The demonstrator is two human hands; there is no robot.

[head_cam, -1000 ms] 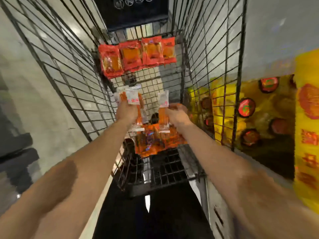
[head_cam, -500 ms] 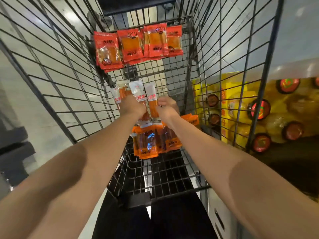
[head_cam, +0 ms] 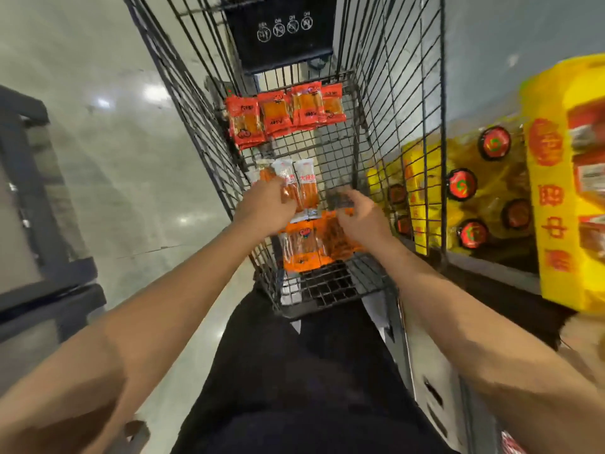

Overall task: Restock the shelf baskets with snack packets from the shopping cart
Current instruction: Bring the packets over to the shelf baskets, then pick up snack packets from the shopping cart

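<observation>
Snack packets (head_cam: pixel 296 188) with white tops, clear windows showing orange sticks and red Chinese characters too small to read fully are held fanned upright in the left hand (head_cam: pixel 265 204), whose fingers curl around their lower ends inside the shopping cart (head_cam: pixel 402 103). More orange packets (head_cam: pixel 302 245) lie in a loose pile on the cart's wire floor, directly below both hands. The right hand (head_cam: pixel 357 217) hovers over this pile with fingers partly curled; motion blur hides whether it holds anything. Four red packets (head_cam: pixel 284 114) with orange centres and dark print, unreadable at this size, lean in a row against the cart's far end. Above them, a black panel (head_cam: pixel 281 31) carries four white round prohibition symbols. Outside the cart's right wall, a shelf (head_cam: pixel 491 260) holds yellow-wrapped bottles with red and green caps (head_cam: pixel 461 185), and a yellow carton (head_cam: pixel 553 204) bears large red Chinese characters, blurred. Pale polished floor (head_cam: pixel 108 142) lies to the left.
</observation>
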